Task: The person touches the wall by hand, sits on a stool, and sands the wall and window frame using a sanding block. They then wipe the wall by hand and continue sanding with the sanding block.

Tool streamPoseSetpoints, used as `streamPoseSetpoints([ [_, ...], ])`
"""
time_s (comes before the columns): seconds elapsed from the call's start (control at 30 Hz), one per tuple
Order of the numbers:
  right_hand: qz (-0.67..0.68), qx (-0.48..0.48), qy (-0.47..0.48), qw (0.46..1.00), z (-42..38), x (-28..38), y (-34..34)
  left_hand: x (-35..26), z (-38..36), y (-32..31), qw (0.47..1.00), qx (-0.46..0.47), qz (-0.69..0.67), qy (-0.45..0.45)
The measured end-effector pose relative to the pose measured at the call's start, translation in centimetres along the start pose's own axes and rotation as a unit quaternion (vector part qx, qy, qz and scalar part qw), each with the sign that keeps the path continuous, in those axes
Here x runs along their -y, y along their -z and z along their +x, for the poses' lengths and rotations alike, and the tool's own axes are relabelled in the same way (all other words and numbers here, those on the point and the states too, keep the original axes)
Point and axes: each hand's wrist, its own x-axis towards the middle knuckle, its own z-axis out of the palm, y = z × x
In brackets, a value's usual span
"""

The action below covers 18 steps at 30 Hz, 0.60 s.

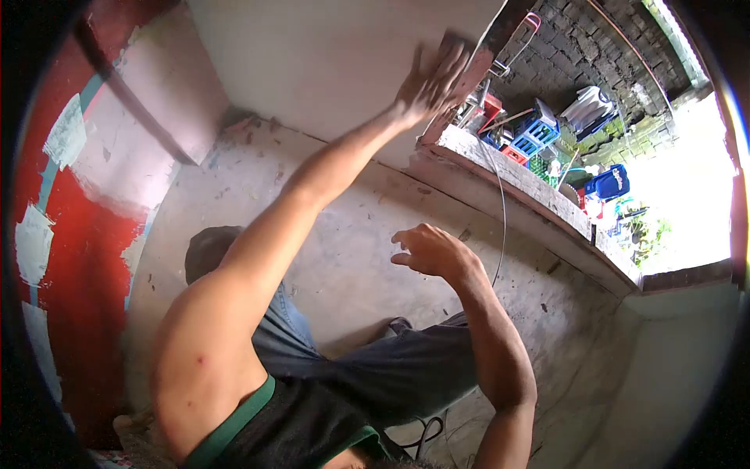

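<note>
Stretched up across the view, my left hand (433, 86) presses a dark flat pad (459, 41) against the pale wall (312, 55), close to the wall's edge beside the opening. Its fingers lie over the pad, and motion blurs them somewhat. Lower down, my right hand (430, 250) hangs in the air above the grey floor (351, 234), with loosely bent fingers apart and nothing in them. It touches neither the wall nor the ledge.
A rough ledge (547, 191) borders the opening at the right. Beyond it are a blue plastic stool (536, 131), crates and a brick wall (570, 47). A thin cable (502, 203) hangs over the ledge. Red paint (94, 273) covers part of the left wall.
</note>
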Motion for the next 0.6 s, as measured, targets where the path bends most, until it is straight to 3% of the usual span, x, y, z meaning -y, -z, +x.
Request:
streamPoseSetpoints([
  [0.07,-0.002,0.004,-0.017,1.000,0.2,-0.1,0.2,-3.2,-6.2,-5.0,0.994,0.061,-0.084,-0.034],
  [0.17,-0.010,0.017,-0.027,0.999,-0.2,-0.8,0.3,-5.1,-8.9,-7.3,0.986,0.059,-0.151,0.029],
  [0.23,-0.019,0.027,-0.044,0.998,-0.5,-1.2,1.1,-3.0,-5.1,-4.1,0.993,0.105,-0.050,0.009],
  [0.37,0.005,0.014,-0.072,0.997,-1.0,-1.1,2.0,-0.1,-0.2,-2.3,0.999,-0.009,-0.027,0.019],
  [0.47,0.020,-0.003,-0.064,0.998,-1.3,-0.5,2.5,-1.2,-2.6,-5.8,0.948,-0.132,-0.287,0.031],
  [0.57,0.025,-0.009,-0.057,0.998,-1.2,-0.8,2.4,-4.0,-9.4,-7.9,0.990,0.121,-0.046,-0.052],
  [0.6,0.021,0.004,-0.065,0.998,-1.2,-0.9,2.4,-3.8,-9.3,-8.4,0.990,0.071,-0.112,-0.037],
])
